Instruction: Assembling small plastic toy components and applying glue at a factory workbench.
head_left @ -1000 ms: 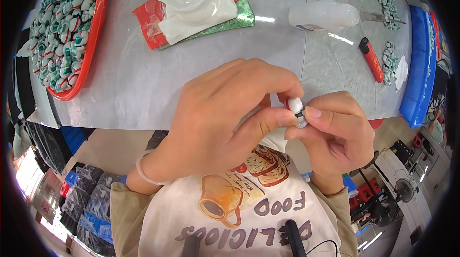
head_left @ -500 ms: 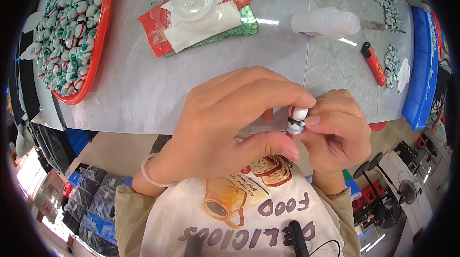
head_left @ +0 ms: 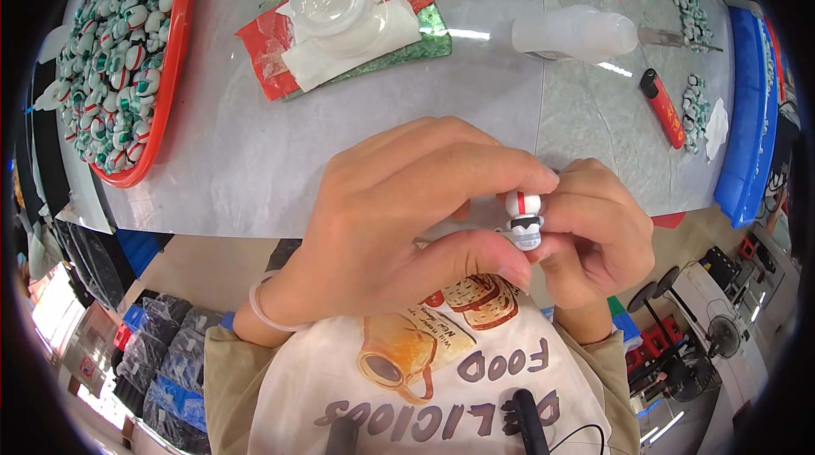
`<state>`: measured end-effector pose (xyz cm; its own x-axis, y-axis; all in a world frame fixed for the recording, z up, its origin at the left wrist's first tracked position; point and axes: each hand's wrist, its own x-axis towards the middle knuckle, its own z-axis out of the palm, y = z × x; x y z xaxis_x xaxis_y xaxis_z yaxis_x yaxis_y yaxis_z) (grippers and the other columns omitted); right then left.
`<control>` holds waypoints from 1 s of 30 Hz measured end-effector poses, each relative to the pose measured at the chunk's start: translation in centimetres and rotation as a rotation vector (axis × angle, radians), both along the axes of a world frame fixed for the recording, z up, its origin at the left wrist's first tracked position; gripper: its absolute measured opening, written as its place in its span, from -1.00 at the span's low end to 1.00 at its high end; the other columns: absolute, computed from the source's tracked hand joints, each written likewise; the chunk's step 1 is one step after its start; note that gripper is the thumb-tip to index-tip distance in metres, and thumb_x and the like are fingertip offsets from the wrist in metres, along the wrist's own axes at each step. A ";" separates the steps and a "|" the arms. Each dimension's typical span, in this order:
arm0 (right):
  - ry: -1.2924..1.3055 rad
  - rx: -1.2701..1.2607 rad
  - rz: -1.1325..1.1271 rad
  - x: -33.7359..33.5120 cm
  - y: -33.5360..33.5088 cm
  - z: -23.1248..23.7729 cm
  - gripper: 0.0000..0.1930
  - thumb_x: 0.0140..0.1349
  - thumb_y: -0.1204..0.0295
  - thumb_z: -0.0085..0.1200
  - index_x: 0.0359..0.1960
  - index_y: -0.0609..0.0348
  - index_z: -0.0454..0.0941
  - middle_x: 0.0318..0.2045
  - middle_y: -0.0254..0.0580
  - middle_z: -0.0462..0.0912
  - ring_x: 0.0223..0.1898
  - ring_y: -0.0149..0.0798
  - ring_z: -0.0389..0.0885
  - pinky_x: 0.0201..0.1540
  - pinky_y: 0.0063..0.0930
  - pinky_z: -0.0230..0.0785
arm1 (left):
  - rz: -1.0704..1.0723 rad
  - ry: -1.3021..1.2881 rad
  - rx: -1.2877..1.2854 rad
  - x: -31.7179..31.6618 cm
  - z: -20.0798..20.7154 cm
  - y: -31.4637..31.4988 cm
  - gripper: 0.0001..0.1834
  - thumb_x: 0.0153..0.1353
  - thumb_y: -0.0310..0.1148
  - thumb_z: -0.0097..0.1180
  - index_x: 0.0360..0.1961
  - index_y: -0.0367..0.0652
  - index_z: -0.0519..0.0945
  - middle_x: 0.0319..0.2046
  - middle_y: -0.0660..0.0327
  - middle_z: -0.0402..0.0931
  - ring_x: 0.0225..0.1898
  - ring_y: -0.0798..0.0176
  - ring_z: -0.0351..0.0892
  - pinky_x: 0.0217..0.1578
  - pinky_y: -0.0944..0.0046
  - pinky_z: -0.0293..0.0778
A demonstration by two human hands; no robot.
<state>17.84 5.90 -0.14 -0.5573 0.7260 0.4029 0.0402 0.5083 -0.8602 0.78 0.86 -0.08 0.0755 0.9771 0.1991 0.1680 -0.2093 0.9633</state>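
A tiny toy figurine (head_left: 525, 234) stands upright between my two hands, just over the table's near edge. It has a white head with a red stripe, a black band round its middle and a grey lower part. My right hand (head_left: 601, 230) pinches it from the right, thumb and bent fingers against its side. My left hand (head_left: 395, 209) curls round from the left; its index fingertip rests at the top of the head and its thumb lies close below the foot. The figurine's back is hidden.
A red-rimmed basin (head_left: 174, 81) heaped with similar pieces stands at left. A round clear tub (head_left: 327, 1) sits on white, red and green sheets. Toward the right lie a squeeze bottle (head_left: 577, 34), a red lighter (head_left: 663, 109), several rows of small pieces (head_left: 694, 111) and a blue tray (head_left: 745, 115).
The figurine has turned so its red stripe and black band face me more squarely, and it sits slightly lower. Both hands keep nearly the same place.
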 end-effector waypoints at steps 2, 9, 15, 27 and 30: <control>0.006 0.011 0.010 0.0 0.1 0.0 -0.77 -0.23 0.52 0.26 -0.49 0.29 0.50 -0.62 -0.17 0.53 -0.63 -0.31 0.48 -0.63 -0.60 0.27 | 0.000 0.005 0.025 0.0 -0.1 0.0 -0.47 -0.20 -0.06 0.25 -0.30 -0.30 0.55 -0.40 0.16 0.53 -0.49 0.37 0.44 -0.58 0.48 0.32; 0.019 0.058 0.020 0.0 0.2 -0.1 -0.77 -0.23 0.53 0.26 -0.47 0.29 0.51 -0.59 -0.19 0.56 -0.64 -0.33 0.47 -0.63 -0.60 0.27 | 0.031 0.099 0.180 0.0 -0.5 0.0 -0.58 -0.07 -0.12 0.18 -0.31 -0.27 0.54 -0.43 0.16 0.52 -0.47 0.30 0.42 -0.54 0.41 0.28; 0.016 0.062 -0.009 0.1 0.1 -0.2 -0.76 -0.23 0.53 0.26 -0.47 0.28 0.51 -0.60 -0.19 0.56 -0.65 -0.33 0.46 -0.65 -0.60 0.24 | 0.039 0.129 0.217 -0.1 -0.6 0.0 -0.62 -0.03 -0.12 0.15 -0.31 -0.22 0.55 -0.47 0.19 0.50 -0.51 0.30 0.38 -0.50 0.38 0.23; 0.032 0.067 -0.025 0.0 0.0 -0.4 -0.78 -0.24 0.56 0.24 -0.48 0.28 0.50 -0.62 -0.19 0.53 -0.67 -0.33 0.43 -0.66 -0.60 0.21 | 0.063 0.141 0.260 0.0 -0.7 -0.1 -0.66 -0.04 -0.13 0.15 -0.33 -0.16 0.55 -0.49 0.21 0.50 -0.52 0.29 0.36 -0.50 0.38 0.25; 0.030 0.066 -0.025 0.0 0.0 -0.3 -0.78 -0.23 0.57 0.24 -0.48 0.29 0.50 -0.62 -0.19 0.53 -0.67 -0.33 0.43 -0.66 -0.60 0.22 | 0.038 0.126 0.251 0.0 -0.6 -0.1 -0.64 -0.04 -0.14 0.16 -0.31 -0.18 0.54 -0.47 0.19 0.50 -0.51 0.29 0.37 -0.50 0.38 0.26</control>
